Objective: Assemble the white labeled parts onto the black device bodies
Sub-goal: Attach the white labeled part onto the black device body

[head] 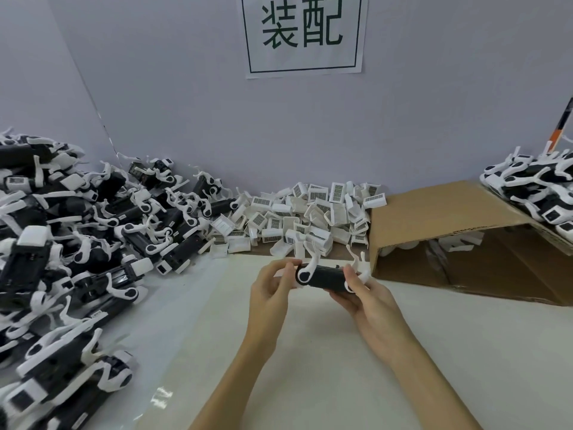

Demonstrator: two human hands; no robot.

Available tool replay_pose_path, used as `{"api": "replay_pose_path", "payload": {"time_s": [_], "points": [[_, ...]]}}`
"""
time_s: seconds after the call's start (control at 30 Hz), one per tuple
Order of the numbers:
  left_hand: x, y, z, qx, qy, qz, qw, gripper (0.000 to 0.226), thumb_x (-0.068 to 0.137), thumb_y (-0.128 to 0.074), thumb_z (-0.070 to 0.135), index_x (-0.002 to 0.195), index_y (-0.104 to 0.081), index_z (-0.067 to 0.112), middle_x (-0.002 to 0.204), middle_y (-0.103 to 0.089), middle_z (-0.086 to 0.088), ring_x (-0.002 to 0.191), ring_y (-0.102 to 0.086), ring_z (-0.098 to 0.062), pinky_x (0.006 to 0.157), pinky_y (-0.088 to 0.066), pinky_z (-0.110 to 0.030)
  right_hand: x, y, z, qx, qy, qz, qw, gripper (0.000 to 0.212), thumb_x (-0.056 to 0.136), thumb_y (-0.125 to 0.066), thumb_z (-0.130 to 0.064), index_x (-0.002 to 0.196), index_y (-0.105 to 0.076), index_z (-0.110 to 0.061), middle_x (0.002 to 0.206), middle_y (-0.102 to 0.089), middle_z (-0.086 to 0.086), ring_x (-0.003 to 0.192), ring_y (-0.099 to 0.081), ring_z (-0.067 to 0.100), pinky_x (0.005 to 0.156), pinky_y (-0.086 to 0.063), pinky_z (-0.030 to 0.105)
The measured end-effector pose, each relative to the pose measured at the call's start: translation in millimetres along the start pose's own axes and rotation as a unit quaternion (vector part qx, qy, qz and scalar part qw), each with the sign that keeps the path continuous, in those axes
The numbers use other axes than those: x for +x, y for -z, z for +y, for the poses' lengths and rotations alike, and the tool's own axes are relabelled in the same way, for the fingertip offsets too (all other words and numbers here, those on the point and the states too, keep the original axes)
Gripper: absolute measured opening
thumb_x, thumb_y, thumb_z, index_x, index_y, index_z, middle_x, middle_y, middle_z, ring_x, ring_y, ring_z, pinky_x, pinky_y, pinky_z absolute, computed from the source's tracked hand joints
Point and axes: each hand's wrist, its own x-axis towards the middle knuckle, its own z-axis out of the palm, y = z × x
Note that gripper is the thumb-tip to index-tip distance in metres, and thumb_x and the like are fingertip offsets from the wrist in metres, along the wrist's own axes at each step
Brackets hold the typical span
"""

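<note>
Two hands hold one black body (pixel 325 278) level above the tabletop (pixel 310 352), just in front of us. Our left hand (pixel 273 290) pinches its left end, fingertips at the round white hinge; our right hand (pixel 369 301) cradles the other end from below, closed around it. We judge that we are between picking up a body and fitting its white part: none shows in either hand. The next move likely calls for freeing one hand to reach the white parts (pixel 310 212) heaped against the wall, then lining a part up with its seat. Whether a part already sits on this body we cannot tell; the fingers cover both ends. The pile of bodies (pixel 71 243) at left runs out of view, and the box (pixel 465 237) at right hides most of its contents.
</note>
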Motion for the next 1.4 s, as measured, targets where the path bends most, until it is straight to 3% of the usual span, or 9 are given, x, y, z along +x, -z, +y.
{"api": "replay_pose_path", "payload": {"time_s": [0.17, 0.37, 0.57, 0.73, 0.8, 0.97, 1.2, 1.33, 1.4], "points": [[3.3, 1.8, -2.1, -0.055, 0.099, -0.096, 0.989, 0.065, 0.082, -0.075, 0.070, 0.133, -0.068, 0.030, 0.112, -0.081, -0.008, 0.098, -0.078, -0.027, 0.098, -0.058, -0.042, -6.1, -5.3, 3.3, -0.072, 0.014, 0.025, 0.997, 0.076, 0.073, -0.076, -0.063, 0.115, -0.072, 0.000, 0.107, -0.080, 0.014, 0.103, -0.078, 0.027, 0.086, -0.063, 0.029], [8.5, 20.7, -0.4, -0.056, 0.074, -0.119, 0.989, 0.063, 0.086, -0.079, 0.054, 0.140, -0.068, 0.024, 0.122, -0.076, -0.012, 0.089, -0.067, -0.024, 0.086, -0.051, -0.038, -16.8, 8.1, -21.3, -0.120, -0.109, -0.130, 0.978, 0.074, 0.090, -0.046, -0.082, 0.136, -0.062, -0.026, 0.116, -0.074, 0.023, 0.082, -0.076, 0.031, 0.050, -0.052, 0.026], [6.8, 23.8, 2.3, -0.183, 0.087, -0.223, 0.953, 0.059, 0.088, -0.064, 0.017, 0.146, -0.065, 0.017, 0.147, -0.063, -0.006, 0.116, -0.060, -0.024, 0.101, -0.043, -0.037, -17.2, 13.5, -24.9, 0.066, -0.203, -0.119, 0.970, 0.055, 0.098, -0.046, -0.067, 0.119, -0.062, -0.019, 0.102, -0.064, 0.026, 0.070, -0.060, 0.029, 0.049, -0.046, 0.028], [7.9, 14.2, 5.3, -0.204, 0.151, -0.145, 0.956, 0.051, 0.106, -0.058, 0.053, 0.150, -0.062, 0.026, 0.147, -0.063, -0.020, 0.121, -0.067, -0.031, 0.117, -0.045, -0.053, -15.7, 8.3, -20.7, -0.080, -0.089, -0.134, 0.984, 0.024, 0.096, -0.065, -0.046, 0.115, -0.064, -0.030, 0.108, -0.059, 0.025, 0.080, -0.059, 0.025, 0.065, -0.047, 0.034], [5.9, 11.7, 5.9, -0.134, 0.146, -0.132, 0.971, 0.057, 0.100, -0.051, 0.065, 0.145, -0.061, 0.031, 0.132, -0.072, -0.020, 0.115, -0.073, -0.032, 0.108, -0.056, -0.052, -17.7, 9.0, -16.5, -0.202, -0.025, -0.130, 0.970, 0.044, 0.095, -0.071, -0.045, 0.137, -0.058, -0.044, 0.111, -0.068, 0.022, 0.097, -0.070, 0.027, 0.081, -0.056, 0.041], [5.4, 20.2, 3.4, -0.067, 0.072, -0.090, 0.991, 0.040, 0.095, -0.071, 0.052, 0.131, -0.066, 0.034, 0.105, -0.078, -0.015, 0.092, -0.069, -0.027, 0.093, -0.048, -0.042, -23.5, 1.7, -11.2, -0.246, 0.018, -0.111, 0.963, 0.066, 0.079, -0.083, -0.047, 0.139, -0.056, -0.043, 0.121, -0.075, 0.006, 0.114, -0.073, 0.025, 0.113, -0.047, 0.047], [9.2, 36.3, 9.9, -0.075, -0.004, -0.062, 0.995, 0.042, 0.100, -0.058, 0.042, 0.136, -0.065, 0.021, 0.123, -0.078, -0.012, 0.112, -0.073, -0.031, 0.093, -0.051, -0.043, -31.1, -7.3, -11.9, -0.289, 0.098, -0.134, 0.943, 0.073, 0.090, -0.084, -0.025, 0.151, -0.047, -0.039, 0.131, -0.068, -0.010, 0.129, -0.063, 0.010, 0.116, -0.043, 0.032], [9.2, 32.8, 11.1, -0.066, 0.008, 0.083, 0.994, 0.068, 0.103, -0.036, 0.070, 0.095, -0.079, 0.017, 0.097, -0.081, -0.013, 0.095, -0.079, -0.034, 0.055, -0.048, -0.034, -38.4, -25.6, 11.2, -0.388, 0.207, -0.174, 0.881, 0.079, 0.091, -0.082, -0.017, 0.152, -0.043, -0.048, 0.146, -0.057, -0.019, 0.141, -0.049, 0.005, 0.117, -0.031, 0.016], [9.1, 36.4, 8.7, -0.082, -0.023, 0.150, 0.985, 0.072, 0.105, -0.039, 0.064, 0.067, -0.072, 0.012, 0.079, -0.076, -0.019, 0.081, -0.077, -0.036, 0.066, -0.053, -0.039, -39.6, -33.2, 24.1, -0.443, 0.272, -0.176, 0.836, 0.077, 0.091, -0.081, -0.018, 0.151, -0.044, -0.049, 0.150, -0.051, -0.024, 0.144, -0.044, 0.004, 0.116, -0.029, 0.012]]}}
